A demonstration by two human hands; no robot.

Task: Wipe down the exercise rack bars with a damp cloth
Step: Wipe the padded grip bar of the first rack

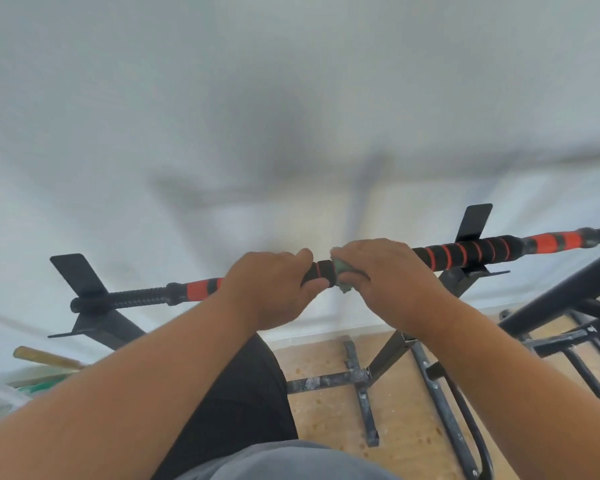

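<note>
A bar (465, 254) with black foam grips, orange bands and threaded ends lies across two black rack brackets, slanting up to the right. My left hand (267, 289) grips its foam section left of centre. Beside it, my right hand (388, 271) holds a green cloth (343, 271) wrapped against the bar, only a small bunched part showing under the fingers. The two hands sit close together with a short stretch of black foam between them.
The left bracket (84, 289) and right bracket (471, 223) stand in front of a white wall. Black rack legs with a cross-shaped foot (357, 375) rest on a speckled tan floor. More black frame tubes (568, 292) crowd the right. A wooden handle (45, 356) lies low left.
</note>
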